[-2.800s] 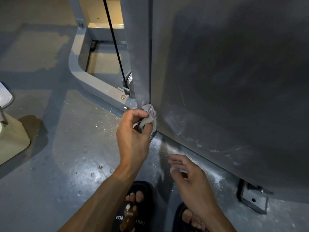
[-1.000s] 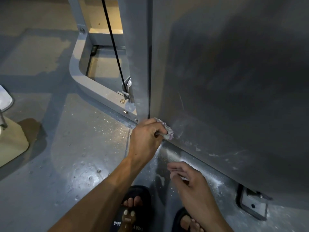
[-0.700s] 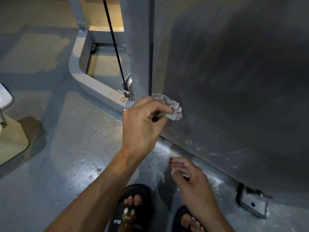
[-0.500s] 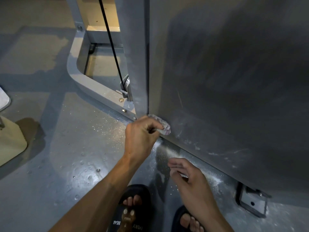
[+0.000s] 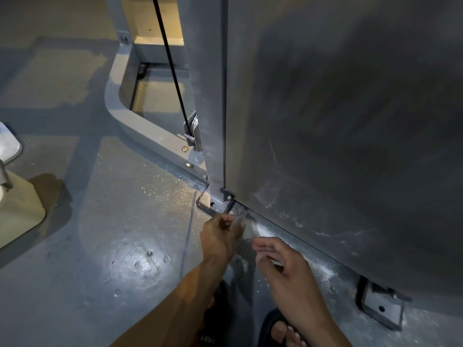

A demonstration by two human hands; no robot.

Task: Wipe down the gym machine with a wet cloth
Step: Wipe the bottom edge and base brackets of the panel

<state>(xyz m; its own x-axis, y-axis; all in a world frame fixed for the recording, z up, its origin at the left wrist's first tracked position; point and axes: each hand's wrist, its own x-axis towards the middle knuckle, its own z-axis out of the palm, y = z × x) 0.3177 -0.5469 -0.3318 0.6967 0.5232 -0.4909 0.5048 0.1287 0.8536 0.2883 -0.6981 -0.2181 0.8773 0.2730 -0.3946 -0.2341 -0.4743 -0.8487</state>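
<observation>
The gym machine's big grey side panel [image 5: 350, 126] fills the right of the head view, with white smears along its lower edge. A grey upright post [image 5: 208, 96] stands at its left corner. My left hand [image 5: 220, 237] is low at the foot of that corner, closed on a small crumpled grey cloth [image 5: 244, 222], which is blurred. The cloth is by the floor bracket [image 5: 213, 207] under the panel's bottom edge. My right hand [image 5: 283, 269] hovers just right of it, fingers loosely curled and apart, holding nothing.
A curved grey base frame [image 5: 140, 128] runs left of the post, with a black cable [image 5: 170, 63] going down to it. A second floor bracket [image 5: 380, 306] sits at lower right. A beige base [image 5: 17, 209] stands at the left edge. The grey floor is wet. My sandalled feet [image 5: 283, 329] are below.
My left hand has dropped with the cloth from the panel's lower corner down to the floor bracket. The right hand has stayed nearly still.
</observation>
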